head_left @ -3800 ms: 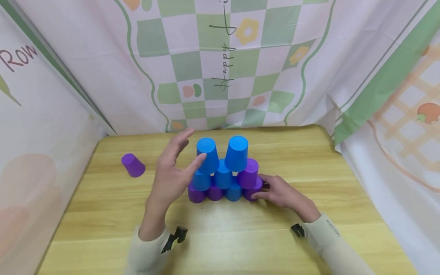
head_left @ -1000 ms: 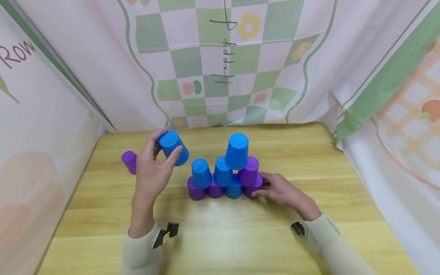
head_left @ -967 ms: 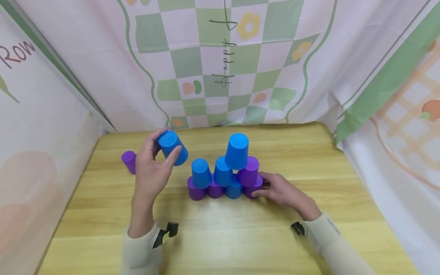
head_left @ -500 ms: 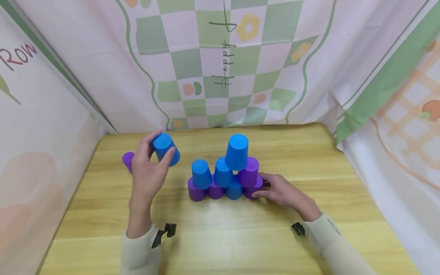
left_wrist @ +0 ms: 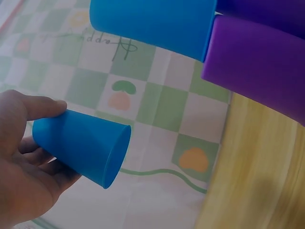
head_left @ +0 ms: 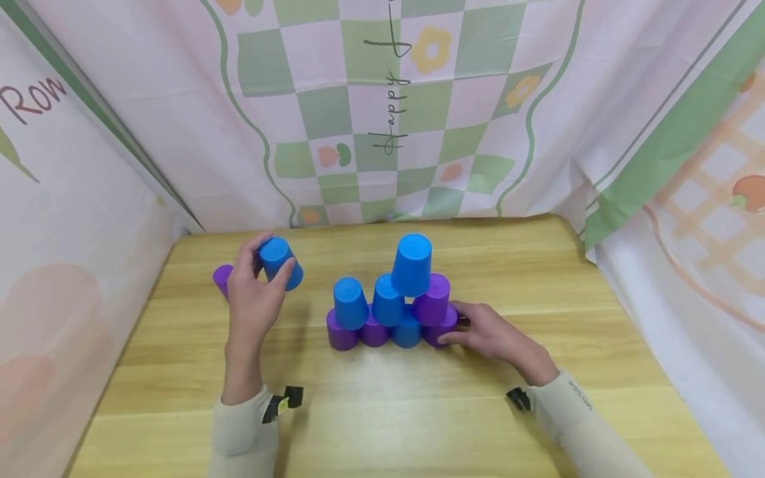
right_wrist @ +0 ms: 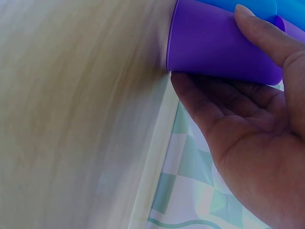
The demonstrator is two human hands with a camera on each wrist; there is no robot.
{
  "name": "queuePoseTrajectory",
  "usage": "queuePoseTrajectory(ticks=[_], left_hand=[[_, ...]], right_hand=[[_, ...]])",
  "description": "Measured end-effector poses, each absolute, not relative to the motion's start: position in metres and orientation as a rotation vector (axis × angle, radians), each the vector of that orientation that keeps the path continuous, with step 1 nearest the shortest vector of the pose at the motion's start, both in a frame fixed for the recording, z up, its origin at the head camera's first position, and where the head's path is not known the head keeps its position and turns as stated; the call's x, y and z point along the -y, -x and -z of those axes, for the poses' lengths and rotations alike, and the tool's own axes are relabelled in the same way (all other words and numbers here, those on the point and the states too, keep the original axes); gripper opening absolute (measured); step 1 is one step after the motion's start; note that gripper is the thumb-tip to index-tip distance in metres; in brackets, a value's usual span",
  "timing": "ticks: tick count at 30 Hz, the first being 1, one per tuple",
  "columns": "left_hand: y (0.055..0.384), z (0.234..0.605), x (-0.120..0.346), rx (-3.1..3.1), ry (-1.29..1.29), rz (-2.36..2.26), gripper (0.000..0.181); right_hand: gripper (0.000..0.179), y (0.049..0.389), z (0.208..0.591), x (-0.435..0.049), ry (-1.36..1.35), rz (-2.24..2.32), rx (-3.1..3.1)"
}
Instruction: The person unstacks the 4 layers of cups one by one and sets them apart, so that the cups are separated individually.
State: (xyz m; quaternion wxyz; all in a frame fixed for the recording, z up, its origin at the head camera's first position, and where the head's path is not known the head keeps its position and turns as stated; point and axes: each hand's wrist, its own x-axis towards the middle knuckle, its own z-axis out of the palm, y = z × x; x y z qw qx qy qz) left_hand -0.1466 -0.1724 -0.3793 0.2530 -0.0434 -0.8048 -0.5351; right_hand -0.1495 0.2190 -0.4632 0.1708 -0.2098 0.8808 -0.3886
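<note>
Nearest, toward six o'clock, the pale sleeves (head_left: 242, 431) reach over the table (head_left: 388, 418). Ahead stands a stack (head_left: 388, 312) of upturned cups. Its bottom row (head_left: 406, 334) runs purple, purple, blue, purple from nine to three o'clock. The right hand (head_left: 490, 332), at the three o'clock end, grips that last purple cup (right_wrist: 219, 47) between thumb and fingers. On top sits the middle row (head_left: 388, 302): blue, blue, purple. A blue top cup (head_left: 412, 265) bridges its two toward three o'clock. Toward ten o'clock from the stack, the left hand (head_left: 254, 295) grips a blue cup (head_left: 275, 255), mouth down, off the table. Past this hand, at ten o'clock, is a loose cup (head_left: 222, 275), purple, partly hidden. At twelve o'clock hangs a checked curtain (head_left: 370, 119).
</note>
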Motion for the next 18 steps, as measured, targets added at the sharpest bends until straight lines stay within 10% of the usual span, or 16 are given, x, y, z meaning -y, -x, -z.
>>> queuePoseTrajectory(ticks=[18], left_hand=[[0.156, 0.399, 0.188, 2.201, -0.029, 1.558, 0.051]], right_hand=[[0.04, 0.149, 0.464, -0.219, 0.582, 1.1, -2.512]])
